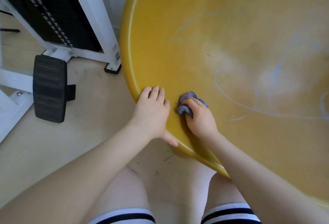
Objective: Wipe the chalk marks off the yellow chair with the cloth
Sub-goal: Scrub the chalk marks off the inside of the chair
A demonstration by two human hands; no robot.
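Yellow chair [222,49] glossy, pale chalk marks [231,97] curving across; crumpled grey-blue cloth [185,109] near rim.

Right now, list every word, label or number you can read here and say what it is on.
No text here can be read.
White frame: small label near its foot, too small and blurred to read.
Yellow chair: only chalk marks, curved strokes, no letters or numbers.
Cloth: no print visible.
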